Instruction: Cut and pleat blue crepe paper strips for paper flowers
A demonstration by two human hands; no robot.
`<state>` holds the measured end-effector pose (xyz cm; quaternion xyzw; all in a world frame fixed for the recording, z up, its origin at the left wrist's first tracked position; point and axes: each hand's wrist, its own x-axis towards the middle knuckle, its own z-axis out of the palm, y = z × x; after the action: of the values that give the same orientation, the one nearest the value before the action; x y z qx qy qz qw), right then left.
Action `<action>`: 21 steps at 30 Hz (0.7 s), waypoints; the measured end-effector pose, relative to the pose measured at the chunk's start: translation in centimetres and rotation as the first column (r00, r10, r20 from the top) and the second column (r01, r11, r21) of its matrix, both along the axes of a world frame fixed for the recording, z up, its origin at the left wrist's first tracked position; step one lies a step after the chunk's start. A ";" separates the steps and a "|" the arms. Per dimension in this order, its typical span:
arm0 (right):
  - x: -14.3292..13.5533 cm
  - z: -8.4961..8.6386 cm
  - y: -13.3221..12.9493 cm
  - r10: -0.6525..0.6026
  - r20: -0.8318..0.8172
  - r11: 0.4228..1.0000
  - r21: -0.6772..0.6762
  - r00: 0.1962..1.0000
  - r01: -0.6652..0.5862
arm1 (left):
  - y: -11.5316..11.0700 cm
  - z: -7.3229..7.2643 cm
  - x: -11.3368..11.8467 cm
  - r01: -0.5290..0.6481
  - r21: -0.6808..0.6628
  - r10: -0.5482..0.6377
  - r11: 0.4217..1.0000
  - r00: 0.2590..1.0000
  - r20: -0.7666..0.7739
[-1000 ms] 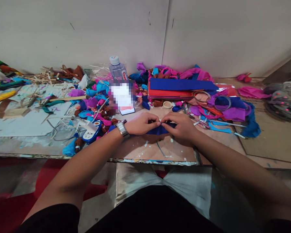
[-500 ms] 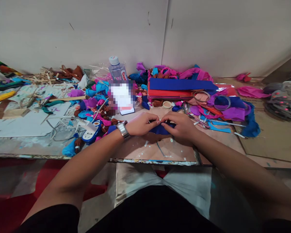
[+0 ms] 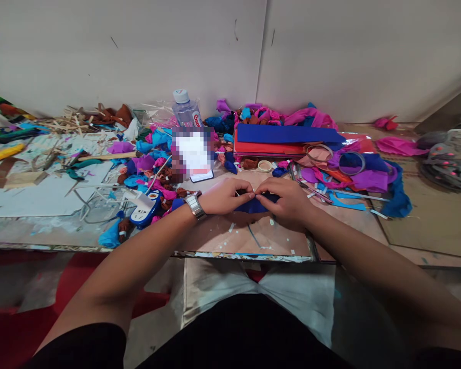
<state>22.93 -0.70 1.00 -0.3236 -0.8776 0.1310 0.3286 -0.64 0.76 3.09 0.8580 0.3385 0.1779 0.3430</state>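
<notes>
My left hand (image 3: 230, 197), with a metal watch (image 3: 195, 205) on its wrist, is closed, thumb and forefinger pinched together. Opposite it, my right hand (image 3: 286, 201) is closed in the same kind of pinch, and the fingertips of both hands meet. Between and below them shows a dark blue piece of crepe paper (image 3: 253, 206), gripped at its upper edge; the fingers hide much of it. Just behind the hands lie a tape roll (image 3: 265, 166) and small tied bundles of coloured paper (image 3: 165, 180).
A phone with a lit, blurred screen (image 3: 195, 156) leans by a water bottle (image 3: 187, 114). Blue and red paper strips (image 3: 288, 134) are stacked at the back. A power strip (image 3: 144, 209) with cable sits left, scissors (image 3: 315, 189) right. Wooden sticks (image 3: 69, 120) lie far left.
Almost nothing differs. Both hands stay in the same place, with the fingers pinched on the blue paper, which shows slightly differently below them.
</notes>
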 end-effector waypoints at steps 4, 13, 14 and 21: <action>0.0 -0.3 0.2 -0.027 -0.046 0.997 -0.071 0.999 0.024 | -0.2 -0.1 0.1 -0.025 0.097 0.027 0.995 0.999 -0.026; -0.4 -0.6 0.4 -0.083 -0.125 0.962 -0.268 0.989 0.047 | -0.8 -0.3 0.7 -0.004 0.279 0.018 0.960 0.999 -0.048; -0.4 -0.6 0.4 -0.082 -0.131 0.959 -0.282 0.988 0.042 | -0.8 -0.4 0.7 -0.001 0.292 0.017 0.956 0.998 -0.052; -0.5 -0.8 0.4 -0.073 -0.126 0.926 -0.376 0.989 0.020 | -1.0 -1.0 1.0 0.055 0.438 -0.003 0.897 0.993 -0.117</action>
<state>22.38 -0.32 0.23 -0.3912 -0.8038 0.3098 0.3239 0.40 -0.20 2.13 0.9269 0.2956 0.1957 0.1228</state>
